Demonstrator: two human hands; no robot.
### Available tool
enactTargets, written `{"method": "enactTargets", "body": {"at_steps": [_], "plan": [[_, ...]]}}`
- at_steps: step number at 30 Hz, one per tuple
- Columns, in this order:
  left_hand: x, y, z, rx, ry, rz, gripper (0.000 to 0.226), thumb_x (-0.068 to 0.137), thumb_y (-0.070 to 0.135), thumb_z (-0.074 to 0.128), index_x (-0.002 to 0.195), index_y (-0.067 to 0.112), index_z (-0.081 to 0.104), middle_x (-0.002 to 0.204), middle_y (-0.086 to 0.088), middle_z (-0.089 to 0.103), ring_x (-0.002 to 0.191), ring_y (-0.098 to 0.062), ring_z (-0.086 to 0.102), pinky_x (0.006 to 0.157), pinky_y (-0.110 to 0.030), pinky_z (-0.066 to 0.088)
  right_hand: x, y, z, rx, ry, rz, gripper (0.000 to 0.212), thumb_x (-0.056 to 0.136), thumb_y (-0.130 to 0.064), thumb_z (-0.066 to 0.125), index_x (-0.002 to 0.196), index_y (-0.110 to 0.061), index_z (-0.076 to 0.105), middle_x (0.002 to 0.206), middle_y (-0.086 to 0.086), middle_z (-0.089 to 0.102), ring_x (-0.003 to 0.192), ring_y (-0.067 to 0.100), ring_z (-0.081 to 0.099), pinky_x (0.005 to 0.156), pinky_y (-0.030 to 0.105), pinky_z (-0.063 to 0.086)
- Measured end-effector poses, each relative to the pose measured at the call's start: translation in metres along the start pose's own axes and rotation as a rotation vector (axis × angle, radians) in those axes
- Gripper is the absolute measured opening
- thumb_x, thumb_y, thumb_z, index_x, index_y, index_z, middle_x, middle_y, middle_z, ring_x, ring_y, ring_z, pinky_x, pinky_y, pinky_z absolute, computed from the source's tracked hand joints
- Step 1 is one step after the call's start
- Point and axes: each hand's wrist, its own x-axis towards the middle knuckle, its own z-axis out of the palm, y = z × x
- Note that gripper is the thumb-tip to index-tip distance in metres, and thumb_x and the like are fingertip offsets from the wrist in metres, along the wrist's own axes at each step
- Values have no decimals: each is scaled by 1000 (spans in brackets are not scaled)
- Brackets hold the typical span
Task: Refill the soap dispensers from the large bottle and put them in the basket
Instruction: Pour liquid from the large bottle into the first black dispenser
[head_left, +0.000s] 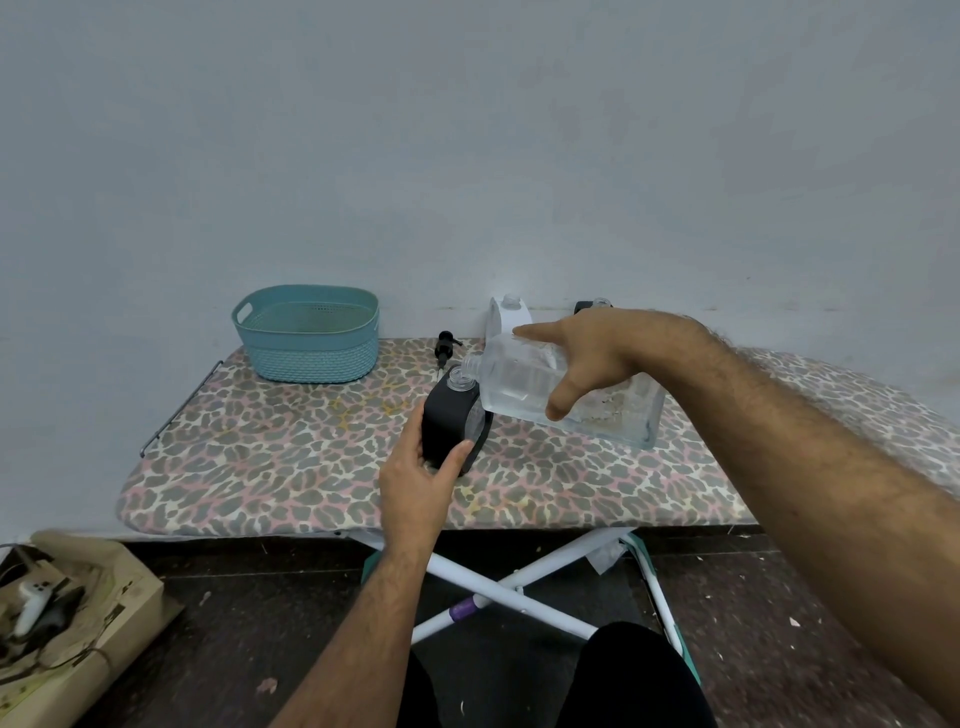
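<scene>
On a leopard-print ironing board (322, 467) against a plain wall, the left hand (415, 480) grips the black dispenser (449, 423) steady so the right hand (587, 358), wrapped around the tipped big bottle (524, 387), lines spout over neck, basket (311, 332) waiting behind.

Pale wall (467, 130); dark floor (779, 597)

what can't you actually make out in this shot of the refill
- Head view: fill level of the black dispenser; its opaque sleeve and the left hand cover it.
- Whether liquid is flowing from the large bottle; the spout is too small.
- The second black dispenser; mostly hidden behind the right hand.
- Basket bottom; its front wall hides part.
</scene>
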Motion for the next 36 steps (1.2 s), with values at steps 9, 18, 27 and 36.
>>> {"method": "enactTargets", "body": {"at_steps": [9, 18, 27, 36], "plan": [[0, 0, 0, 1, 1, -3, 73, 83, 35, 76, 147, 34, 40, 133, 6, 61, 120, -7, 59, 102, -38, 52, -2, 5, 9, 37, 20, -30, 113, 65, -54, 80, 153, -46, 10, 149, 1, 43, 120, 25, 52, 94, 41, 53], [0, -2, 0, 15, -1, 8, 73, 83, 39, 75, 147, 33, 39, 135, 4, 60, 121, -8, 58, 102, -37, 52, 1, 19, 38, 170, 117, -125, 114, 68, -51, 80, 156, -36, 8, 96, -16, 49, 98, 15, 46, 83, 29, 37], [-1, 0, 0, 25, 9, 12, 72, 83, 37, 75, 147, 34, 40, 134, 4, 61, 120, -8, 59, 101, -37, 52, 2, 35, 81, 439, 333, -109, 117, 64, -49, 84, 153, -43, 7, 107, 0, 61, 95, 19, 64, 89, 39, 53], [-2, 6, 0, 22, 18, 21, 71, 84, 32, 76, 146, 32, 42, 129, 4, 63, 115, -9, 61, 98, -29, 52, 7, 59, 119, 832, 706, 73, 88, 63, -42, 88, 133, -25, 37, 104, -10, 61, 94, 11, 62, 82, 35, 53]]}}
